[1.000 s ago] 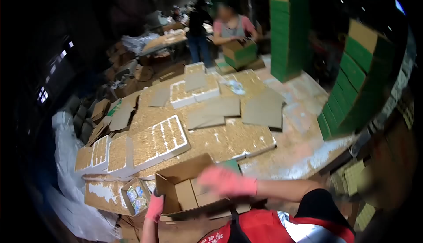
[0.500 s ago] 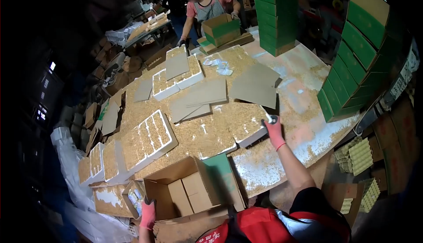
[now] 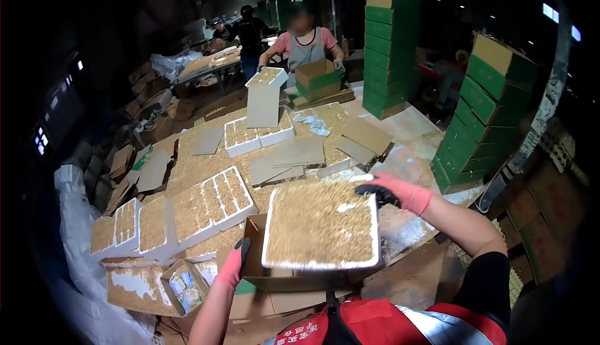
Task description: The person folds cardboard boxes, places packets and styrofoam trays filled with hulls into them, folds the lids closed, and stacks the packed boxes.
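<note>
My right hand (image 3: 397, 194), in a pink glove with dark fingers, grips the far right corner of a white foam tray (image 3: 376, 235). Tan, sawdust-like loose material fills the tray, which is blurred by motion and hangs over an open cardboard box (image 3: 255, 254). Much of the box's inside is hidden under it. My left hand (image 3: 232, 267), gloved the same way, is closed on the left wall of that box. Left of this hand stands a small carton (image 3: 201, 276) holding printed packets.
More filled foam trays (image 3: 234, 223) stand along the table's left side. Grey cardboard sheets (image 3: 287, 157) lie mid-table. Green cartons form tall stacks, one at the back (image 3: 382, 64) and one at right (image 3: 478, 120). Opposite me, a co-worker (image 3: 306, 45) handles a tray and box.
My right hand has raised the tray off the table and brought it left over the box. My left hand stays at the box's left side. The co-worker's tray has tilted up.
</note>
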`<move>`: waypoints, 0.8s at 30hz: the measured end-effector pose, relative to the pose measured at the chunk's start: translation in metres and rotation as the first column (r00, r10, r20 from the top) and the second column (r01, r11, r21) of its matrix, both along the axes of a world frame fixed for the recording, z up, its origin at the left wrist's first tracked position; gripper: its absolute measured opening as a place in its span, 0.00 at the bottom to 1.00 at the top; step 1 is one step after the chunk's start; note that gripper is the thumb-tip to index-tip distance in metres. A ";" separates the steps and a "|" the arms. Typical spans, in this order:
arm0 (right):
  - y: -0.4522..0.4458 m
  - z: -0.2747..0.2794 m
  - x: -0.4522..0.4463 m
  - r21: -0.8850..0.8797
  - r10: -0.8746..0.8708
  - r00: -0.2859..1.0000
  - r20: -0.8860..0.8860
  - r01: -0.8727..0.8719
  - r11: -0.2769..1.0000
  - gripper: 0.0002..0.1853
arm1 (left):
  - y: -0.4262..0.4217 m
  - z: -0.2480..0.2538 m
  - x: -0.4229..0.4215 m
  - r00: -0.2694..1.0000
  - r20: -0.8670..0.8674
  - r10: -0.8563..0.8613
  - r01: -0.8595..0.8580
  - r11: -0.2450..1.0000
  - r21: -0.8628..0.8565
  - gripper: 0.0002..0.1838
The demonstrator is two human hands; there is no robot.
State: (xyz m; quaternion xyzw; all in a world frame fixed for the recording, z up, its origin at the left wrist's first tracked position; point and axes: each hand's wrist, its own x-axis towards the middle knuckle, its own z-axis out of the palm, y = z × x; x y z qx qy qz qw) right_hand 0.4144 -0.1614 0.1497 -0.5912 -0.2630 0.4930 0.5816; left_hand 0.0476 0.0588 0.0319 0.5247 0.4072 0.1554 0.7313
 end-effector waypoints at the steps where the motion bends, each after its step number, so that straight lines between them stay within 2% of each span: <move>1: 0.007 -0.003 -0.009 -0.088 0.127 0.984 0.127 -0.116 0.989 0.17 | 0.008 -0.009 0.005 0.999 0.031 0.038 -0.035 0.993 -0.111 0.25; 2: 0.015 -0.006 -0.018 -0.178 0.263 0.933 0.247 -0.223 0.958 0.18 | 0.011 -0.016 0.004 0.995 0.103 -0.012 0.031 0.983 -0.179 0.26; 3: 0.018 0.008 -0.040 -0.176 0.266 0.937 0.225 -0.230 0.957 0.21 | 0.023 -0.048 0.002 0.986 0.159 -0.043 0.066 0.987 -0.148 0.25; 4: 0.030 -0.007 -0.042 -0.213 0.306 0.927 0.218 -0.261 0.942 0.23 | 0.010 -0.025 0.001 0.998 0.061 -0.027 0.031 0.997 -0.071 0.24; 6: 0.063 -0.069 -0.038 -0.194 0.306 0.903 0.303 -0.256 0.947 0.32 | 0.007 -0.005 -0.007 0.996 -0.087 -0.009 0.007 1.000 -0.022 0.23; 8: 0.084 -0.098 -0.044 -0.331 0.429 0.764 0.482 -0.294 0.896 0.43 | 0.007 0.005 -0.016 0.973 -0.228 -0.020 0.029 0.999 0.036 0.23; 9: 0.077 -0.046 -0.067 -0.647 0.638 0.561 0.528 -0.221 0.730 0.40 | 0.003 0.002 -0.018 0.981 -0.193 -0.020 0.051 0.986 0.156 0.23; 10: 0.074 -0.058 -0.082 -0.592 0.603 0.175 0.778 -0.116 0.798 0.38 | 0.001 -0.003 -0.020 0.988 -0.155 -0.022 0.065 0.958 0.279 0.24; 11: 0.069 -0.073 -0.097 -0.488 0.459 -0.255 0.851 -0.059 0.871 0.36 | 0.002 -0.006 -0.021 0.992 -0.122 -0.029 0.076 0.912 0.402 0.25; 12: 0.064 -0.069 -0.102 -0.367 0.239 -0.560 0.794 -0.127 0.922 0.33 | 0.005 -0.012 -0.019 0.991 -0.130 -0.011 0.068 0.895 0.441 0.25; 14: 0.086 -0.128 -0.097 -0.603 0.466 -0.432 0.772 -0.268 0.751 0.26 | -0.001 -0.018 -0.009 0.954 -0.297 -0.037 0.168 0.887 0.430 0.25; 15: 0.092 -0.133 -0.097 -0.686 0.571 -0.382 0.726 -0.349 0.639 0.22 | -0.004 -0.019 -0.002 0.925 -0.376 -0.045 0.214 0.881 0.421 0.25; 17: 0.090 -0.140 -0.088 -0.720 0.673 -0.310 0.671 -0.490 0.491 0.19 | -0.001 -0.013 0.005 0.950 -0.309 -0.037 0.176 0.884 0.433 0.23; 18: 0.105 -0.122 -0.080 -0.744 0.706 -0.308 0.638 -0.484 0.461 0.19 | -0.001 -0.009 0.007 0.962 -0.271 -0.030 0.152 0.885 0.441 0.23; 19: 0.111 -0.103 -0.061 -0.506 0.551 -0.079 0.831 -0.520 0.688 0.16 | -0.003 -0.009 0.011 0.973 -0.232 -0.020 0.124 0.889 0.441 0.22; 20: 0.117 -0.090 -0.037 -0.220 0.334 0.161 0.929 -0.483 0.847 0.13 | -0.003 -0.010 0.013 0.978 -0.207 -0.004 0.082 0.924 0.374 0.22; 21: 0.132 -0.099 0.006 0.166 -0.036 0.358 0.933 -0.338 0.926 0.11 | -0.004 -0.007 0.018 0.972 -0.234 0.003 0.088 0.922 0.378 0.22; 22: 0.156 -0.132 0.072 0.210 -0.168 0.211 0.963 -0.193 0.958 0.17 | -0.006 -0.003 0.022 0.965 -0.262 0.014 0.091 0.920 0.382 0.22; 24: 0.161 -0.225 0.175 0.040 -0.005 -0.264 0.964 0.124 0.991 0.23 | -0.013 0.007 0.025 0.946 -0.321 0.052 0.086 0.912 0.400 0.22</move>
